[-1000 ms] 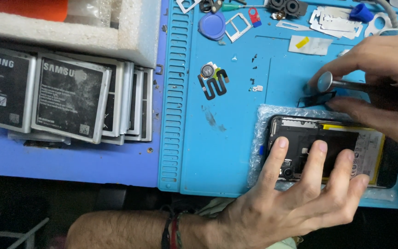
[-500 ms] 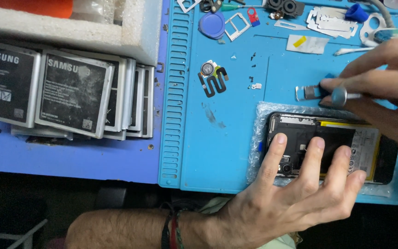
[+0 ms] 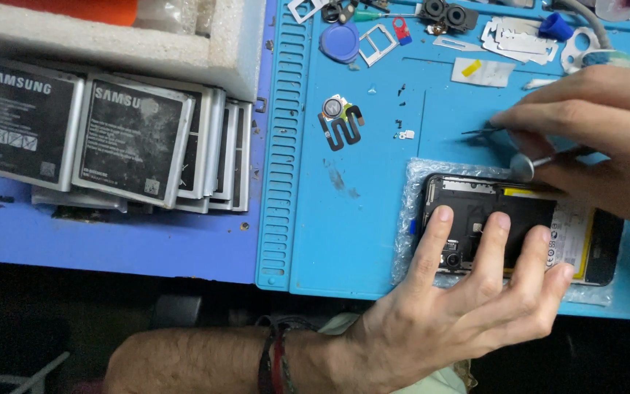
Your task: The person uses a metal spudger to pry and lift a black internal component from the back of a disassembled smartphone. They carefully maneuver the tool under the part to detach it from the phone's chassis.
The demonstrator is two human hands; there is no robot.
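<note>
An opened black phone [image 3: 475, 211] with its back off lies on bubble wrap [image 3: 407, 219] on the blue work mat [image 3: 359, 219]. My left hand [image 3: 468, 306] rests flat on it, fingers spread, pressing the phone down. My right hand [image 3: 592, 138] is above and to the right of the phone, its fingers closed on a thin metal tool [image 3: 530, 165] whose round end hovers by the phone's top edge; thin dark tweezer tips [image 3: 475, 132] stick out to the left of its fingers.
Several flat phone batteries [image 3: 133, 138] lie in an overlapping stack left of the mat, below a white foam block [image 3: 111, 36]. Small parts lie along the mat's top: a flex cable piece [image 3: 342, 120], a blue round part [image 3: 339, 40], metal brackets [image 3: 512, 40].
My right hand has shifted up and right, and the tool's round end now sits near the phone's top edge. My left hand stays pressed on the phone.
</note>
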